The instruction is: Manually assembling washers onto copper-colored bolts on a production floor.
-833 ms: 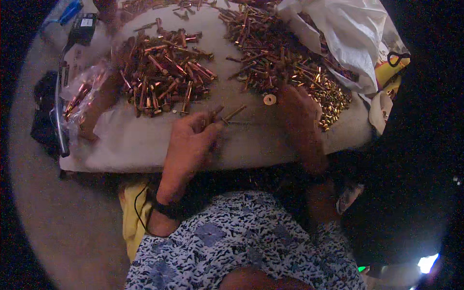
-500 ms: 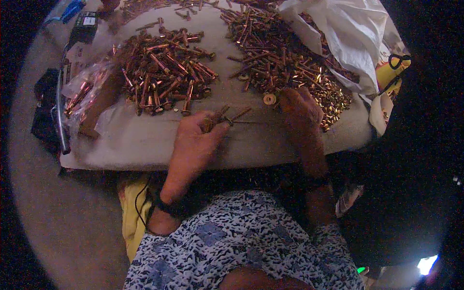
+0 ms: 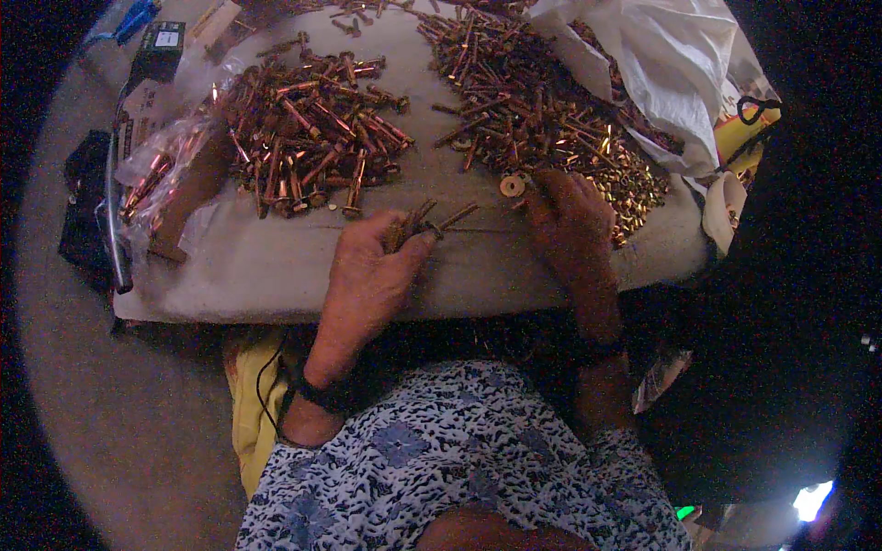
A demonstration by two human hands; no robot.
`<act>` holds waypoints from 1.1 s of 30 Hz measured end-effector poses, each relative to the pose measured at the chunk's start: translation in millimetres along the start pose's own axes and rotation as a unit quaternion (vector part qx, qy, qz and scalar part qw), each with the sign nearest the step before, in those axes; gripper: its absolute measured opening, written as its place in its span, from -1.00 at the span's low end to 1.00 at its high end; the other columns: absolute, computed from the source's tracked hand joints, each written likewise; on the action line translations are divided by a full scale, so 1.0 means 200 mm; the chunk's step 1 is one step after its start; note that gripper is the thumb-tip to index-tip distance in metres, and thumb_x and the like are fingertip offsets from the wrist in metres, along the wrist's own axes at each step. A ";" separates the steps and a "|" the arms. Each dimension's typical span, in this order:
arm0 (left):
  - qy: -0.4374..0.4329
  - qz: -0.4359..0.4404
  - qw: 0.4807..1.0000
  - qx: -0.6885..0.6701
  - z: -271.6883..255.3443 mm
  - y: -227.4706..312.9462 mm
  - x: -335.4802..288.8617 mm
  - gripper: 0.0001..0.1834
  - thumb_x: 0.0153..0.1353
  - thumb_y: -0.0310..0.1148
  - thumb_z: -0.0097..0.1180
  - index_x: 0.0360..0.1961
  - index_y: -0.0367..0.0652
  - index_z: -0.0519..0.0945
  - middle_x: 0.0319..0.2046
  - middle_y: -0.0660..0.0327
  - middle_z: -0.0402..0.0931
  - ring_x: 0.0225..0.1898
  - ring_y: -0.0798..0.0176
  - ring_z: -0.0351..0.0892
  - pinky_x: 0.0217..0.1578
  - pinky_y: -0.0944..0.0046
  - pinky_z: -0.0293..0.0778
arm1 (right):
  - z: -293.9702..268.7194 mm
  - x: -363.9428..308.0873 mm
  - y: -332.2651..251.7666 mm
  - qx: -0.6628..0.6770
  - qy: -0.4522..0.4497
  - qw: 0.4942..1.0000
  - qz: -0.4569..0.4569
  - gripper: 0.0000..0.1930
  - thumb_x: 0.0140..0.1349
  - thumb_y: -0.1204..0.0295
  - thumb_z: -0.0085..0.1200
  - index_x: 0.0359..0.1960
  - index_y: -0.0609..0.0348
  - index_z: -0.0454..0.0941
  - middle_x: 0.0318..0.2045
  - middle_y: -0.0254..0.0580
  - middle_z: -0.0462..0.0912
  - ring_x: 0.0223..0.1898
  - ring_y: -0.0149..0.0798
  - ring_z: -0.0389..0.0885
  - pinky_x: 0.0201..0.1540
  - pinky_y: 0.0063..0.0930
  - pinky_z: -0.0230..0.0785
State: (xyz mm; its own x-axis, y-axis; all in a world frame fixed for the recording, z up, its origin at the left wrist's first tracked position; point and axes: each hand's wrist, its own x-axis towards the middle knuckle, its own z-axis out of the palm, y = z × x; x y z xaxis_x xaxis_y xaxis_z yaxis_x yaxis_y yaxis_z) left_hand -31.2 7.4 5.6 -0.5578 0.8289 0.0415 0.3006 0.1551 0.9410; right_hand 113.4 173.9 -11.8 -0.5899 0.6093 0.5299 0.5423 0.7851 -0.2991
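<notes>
My left hand (image 3: 372, 266) is closed around several bolts (image 3: 424, 220), whose threaded ends stick out past the thumb and fingers. It hovers at the near side of the cloth-covered surface (image 3: 276, 275). My right hand (image 3: 571, 216) has its fingers bent down and drawn together by a flat round washer (image 3: 512, 186). Whatever its fingertips pinch, if anything, is hidden. Beside that hand spreads a heap of small shiny brass-coloured sleeves or nuts (image 3: 634, 188).
A pile of long bolts (image 3: 312, 129) lies at left, a larger one (image 3: 514, 92) at back right. A white plastic sack (image 3: 675, 73) slumps at right. Clear plastic (image 3: 175, 147), a dark box (image 3: 158, 50) and a metal rod (image 3: 116, 211) line the left edge.
My right hand has shifted slightly, its fingers lower beside the washer. My left hand stays put with its bolts. A dark shape at the upper left has moved away, uncovering a pale box.
</notes>
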 end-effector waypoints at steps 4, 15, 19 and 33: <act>0.015 0.000 1.000 0.023 0.01 -0.02 0.00 -0.82 0.05 -0.39 0.06 -0.43 -0.34 0.50 -0.66 0.20 0.37 -0.56 0.42 0.27 -0.52 0.31 0.28 | 0.08 -0.03 0.09 0.077 0.069 0.995 -0.003 -0.81 0.01 0.41 0.14 -0.32 0.15 0.53 -0.36 -0.10 0.58 -0.34 -0.11 0.57 -0.27 -0.33 0.41; 0.023 0.065 0.995 0.067 0.04 -0.07 0.01 -0.79 -0.01 -0.40 0.10 -0.36 -0.32 0.53 -0.52 -0.03 0.49 -0.50 0.11 0.48 -0.43 0.22 0.36 | 0.05 -0.07 0.02 0.367 0.111 0.907 0.177 -0.78 0.00 0.49 0.15 -0.27 0.24 0.54 -0.29 -0.23 0.59 -0.26 -0.31 0.54 -0.15 -0.45 0.39; 0.031 0.099 0.993 0.063 0.06 -0.05 0.00 -0.79 0.00 -0.38 0.10 -0.37 -0.31 0.53 -0.54 -0.05 0.48 -0.50 0.07 0.49 -0.44 0.20 0.36 | 0.05 -0.10 -0.01 0.413 0.068 0.892 0.173 -0.76 0.02 0.56 0.10 -0.22 0.26 0.52 -0.29 -0.22 0.59 -0.29 -0.34 0.54 -0.22 -0.50 0.40; 0.006 0.034 0.997 0.063 0.06 -0.05 0.00 -0.79 0.01 -0.35 0.10 -0.39 -0.30 0.53 -0.57 -0.08 0.46 -0.53 0.03 0.48 -0.45 0.19 0.36 | 0.03 -0.11 -0.07 0.551 0.020 0.815 0.178 -0.79 0.08 0.63 -0.04 -0.20 0.27 0.48 -0.39 -0.23 0.56 -0.50 -0.40 0.48 -0.43 -0.54 0.37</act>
State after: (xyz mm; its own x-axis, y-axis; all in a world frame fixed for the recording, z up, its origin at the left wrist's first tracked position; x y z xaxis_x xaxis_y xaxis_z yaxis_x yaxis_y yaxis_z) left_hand -25.6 12.8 -7.0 -0.5426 0.8330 0.1085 0.4326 0.1664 0.8861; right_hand 115.3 151.5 -23.8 -0.4801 0.8336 0.2730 -0.2054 0.1957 -0.9589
